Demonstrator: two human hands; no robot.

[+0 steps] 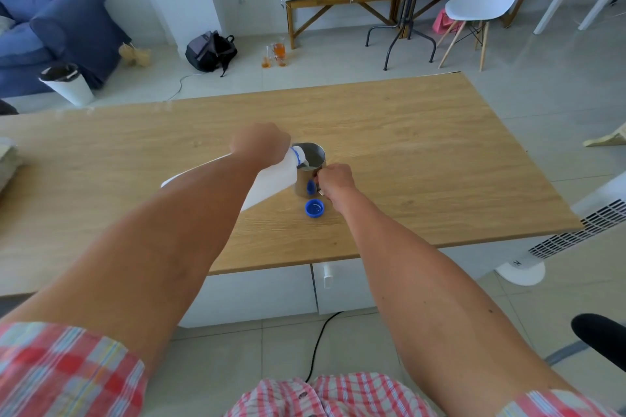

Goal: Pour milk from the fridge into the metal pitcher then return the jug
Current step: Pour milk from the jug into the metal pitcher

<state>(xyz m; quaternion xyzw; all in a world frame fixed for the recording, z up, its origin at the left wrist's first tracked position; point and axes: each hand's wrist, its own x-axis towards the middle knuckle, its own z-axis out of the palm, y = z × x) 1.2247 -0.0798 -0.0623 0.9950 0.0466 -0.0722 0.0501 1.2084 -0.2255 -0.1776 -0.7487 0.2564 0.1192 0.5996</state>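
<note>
On the wooden table (423,152) I count three task things: one white milk jug (274,176), one metal pitcher (310,169) and one blue cap (314,207). The cap lies open side up on the tabletop, just in front of the pitcher and a little below my right hand (335,179). I have two hands in play, close together but each on its own thing. My left hand (259,145) is clamped around the upper part of the jug, which is tipped over with its blue-ringed mouth inside the pitcher's rim; I can see milk in the pitcher. My right hand is closed on the pitcher's handle, with the pitcher upright between the two hands.
</note>
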